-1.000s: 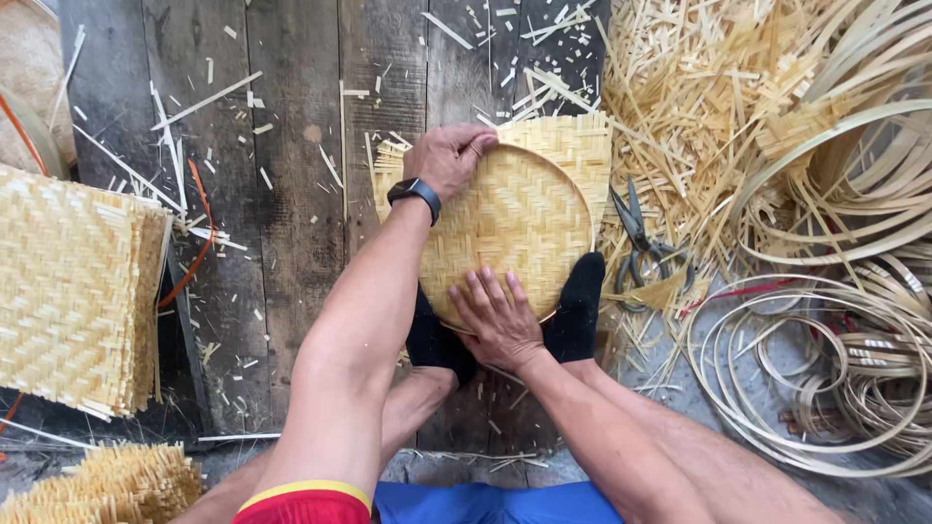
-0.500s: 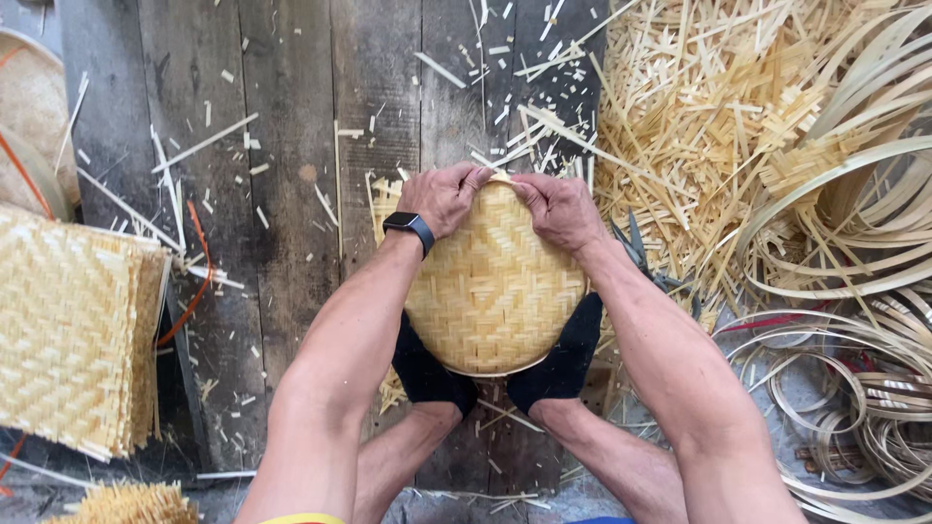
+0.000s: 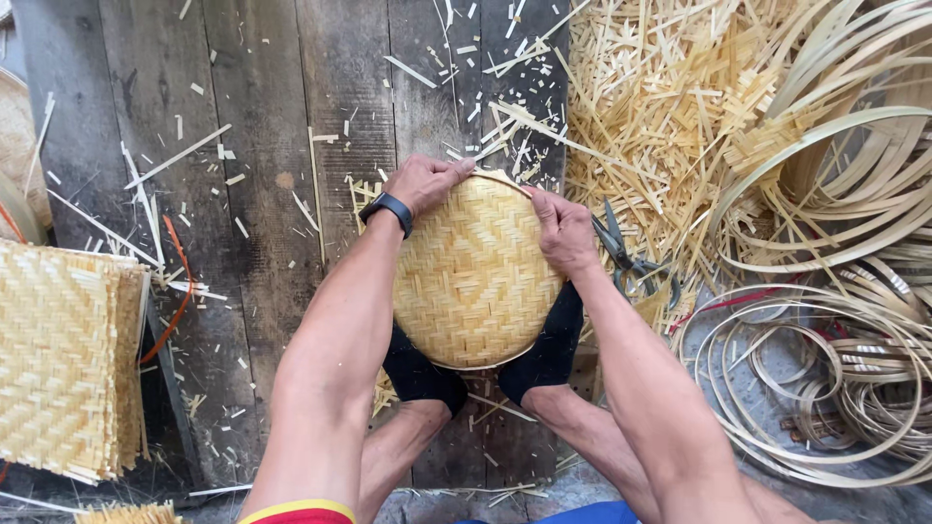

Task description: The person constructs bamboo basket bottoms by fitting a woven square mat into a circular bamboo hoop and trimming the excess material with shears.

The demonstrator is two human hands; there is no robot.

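Note:
A round woven bamboo basket (image 3: 471,277) stands tilted on the plank floor, its domed underside facing me, braced between my two feet in dark socks (image 3: 549,349). My left hand (image 3: 424,181), with a dark watch on the wrist, grips the basket's top left rim. On the top right rim my right hand (image 3: 561,230) presses with its fingers curled over the edge.
A stack of flat woven bamboo mats (image 3: 63,359) lies at the left. Scissors (image 3: 626,257) rest on the floor just right of my right hand. Loose bamboo strips (image 3: 670,107) pile up at the upper right, with coiled bamboo hoops (image 3: 825,378) below them.
The basket has been lifted from lying flat to standing on edge between my feet. My right hand moved from the near rim up to the top right rim.

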